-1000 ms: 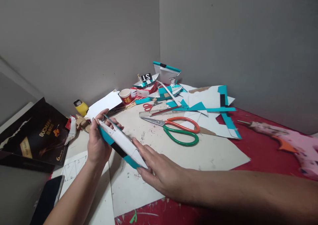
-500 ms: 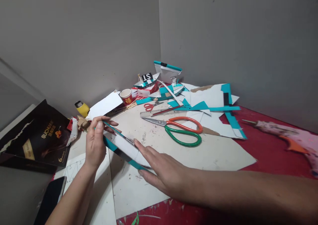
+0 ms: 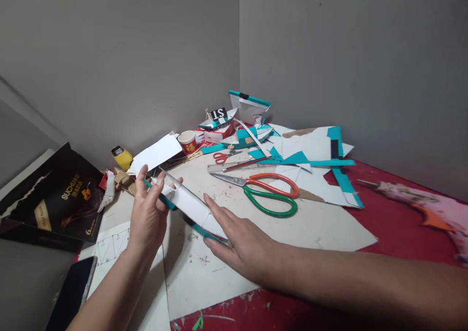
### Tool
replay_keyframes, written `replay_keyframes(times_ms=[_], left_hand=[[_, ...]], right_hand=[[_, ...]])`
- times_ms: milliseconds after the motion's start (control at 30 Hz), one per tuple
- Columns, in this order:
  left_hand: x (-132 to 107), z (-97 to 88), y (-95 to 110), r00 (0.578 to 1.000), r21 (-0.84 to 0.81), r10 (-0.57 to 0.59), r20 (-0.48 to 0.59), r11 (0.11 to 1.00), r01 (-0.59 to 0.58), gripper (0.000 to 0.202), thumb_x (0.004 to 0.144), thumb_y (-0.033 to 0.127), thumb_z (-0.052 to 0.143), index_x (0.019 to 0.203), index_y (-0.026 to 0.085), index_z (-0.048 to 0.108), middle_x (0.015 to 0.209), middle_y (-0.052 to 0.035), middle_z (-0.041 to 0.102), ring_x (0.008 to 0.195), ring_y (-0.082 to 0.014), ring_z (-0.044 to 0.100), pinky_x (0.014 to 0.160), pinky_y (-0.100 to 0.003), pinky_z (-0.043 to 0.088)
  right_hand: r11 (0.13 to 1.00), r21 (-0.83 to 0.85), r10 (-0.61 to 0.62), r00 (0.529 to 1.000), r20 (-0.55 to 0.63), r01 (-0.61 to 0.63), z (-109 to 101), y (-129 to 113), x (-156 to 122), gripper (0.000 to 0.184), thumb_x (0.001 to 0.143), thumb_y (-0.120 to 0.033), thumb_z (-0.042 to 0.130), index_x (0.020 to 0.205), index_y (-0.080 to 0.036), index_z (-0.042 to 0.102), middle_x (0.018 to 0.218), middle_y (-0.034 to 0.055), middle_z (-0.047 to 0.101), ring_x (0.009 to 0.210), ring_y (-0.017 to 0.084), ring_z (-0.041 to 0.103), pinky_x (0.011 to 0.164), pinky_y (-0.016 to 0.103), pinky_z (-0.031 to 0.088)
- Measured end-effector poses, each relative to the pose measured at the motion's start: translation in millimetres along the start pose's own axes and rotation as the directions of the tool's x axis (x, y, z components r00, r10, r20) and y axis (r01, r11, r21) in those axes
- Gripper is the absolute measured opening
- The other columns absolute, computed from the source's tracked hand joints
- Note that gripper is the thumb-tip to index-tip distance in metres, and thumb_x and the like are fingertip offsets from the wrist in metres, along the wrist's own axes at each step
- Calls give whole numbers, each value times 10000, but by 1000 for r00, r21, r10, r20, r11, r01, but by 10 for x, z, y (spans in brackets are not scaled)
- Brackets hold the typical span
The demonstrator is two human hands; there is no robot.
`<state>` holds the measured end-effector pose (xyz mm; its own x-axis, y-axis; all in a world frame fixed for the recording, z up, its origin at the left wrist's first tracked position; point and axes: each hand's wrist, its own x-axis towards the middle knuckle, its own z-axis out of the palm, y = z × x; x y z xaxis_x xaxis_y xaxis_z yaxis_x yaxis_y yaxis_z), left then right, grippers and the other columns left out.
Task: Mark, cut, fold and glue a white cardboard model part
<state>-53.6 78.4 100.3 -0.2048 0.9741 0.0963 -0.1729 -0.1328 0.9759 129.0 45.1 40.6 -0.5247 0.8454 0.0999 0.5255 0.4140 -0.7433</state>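
While the hull (image 3: 197, 207) above the worktop (image 3: 263, 314) slants lengthwise toward its near edge from the half-open left hand (image 3: 149, 216), whose grip I cannot tell, the right hand (image 3: 244, 247) clasps the closer end.

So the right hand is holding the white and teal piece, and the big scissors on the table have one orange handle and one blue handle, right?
Not quite: the big scissors have one orange handle and one green handle, not blue, as the head view shows.

White-and-teal card piece (image 3: 193, 206), long, held aslant
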Motion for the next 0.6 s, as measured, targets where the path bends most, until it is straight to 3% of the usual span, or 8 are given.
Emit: replay_keyframes(times_ms=[133,200,267,367,500,600], left_hand=[[-10,9,-144,994,98,-106,-13,989,106,426,742,304,734,1124,208,571,988,-70,695,785,-204,678,615,-272,497],[8,-15,-189,990,137,-144,-8,980,144,367,699,247,737,1033,173,605,864,-48,697,691,-179,648,569,-252,469],[23,-42,-210,988,180,-155,-12,971,155,324,669,215,731,973,171,627,764,-3,668,604,-139,597,529,-222,433],[-1,-43,-217,985,253,-168,26,955,156,280,645,207,738,913,175,665,712,22,648,551,-118,548,499,-209,402],[-133,64,-191,965,312,-221,140,935,169,266,643,181,732,906,179,697,689,9,665,582,-149,568,530,-234,436],[-232,157,-161,941,308,-252,225,935,176,264,619,136,718,877,195,717,723,-14,692,658,-195,611,592,-278,486]], right_hand=[[998,64,10,1000,17,-11,-24,8,7,849,872,-368,538,1555,-104,109,1418,253,475,1162,387,567,937,583,454],[997,75,-11,999,49,8,-83,16,9,880,850,-426,568,1552,-109,141,1416,241,487,1161,387,565,936,575,453],[999,44,-22,999,32,20,-164,30,18,846,840,-493,576,1527,-113,259,1372,227,537,1130,375,580,924,552,461],[999,39,19,996,-91,-15,-258,64,53,757,841,-523,577,1447,-95,422,1221,198,629,957,298,637,853,475,498],[986,162,-7,973,-232,45,-263,95,113,679,818,-409,636,1397,-95,466,1060,115,640,711,165,597,709,345,506],[976,185,-63,959,-277,118,-250,90,141,377,834,-253,587,1189,-131,631,887,47,628,656,131,528,639,282,459]])
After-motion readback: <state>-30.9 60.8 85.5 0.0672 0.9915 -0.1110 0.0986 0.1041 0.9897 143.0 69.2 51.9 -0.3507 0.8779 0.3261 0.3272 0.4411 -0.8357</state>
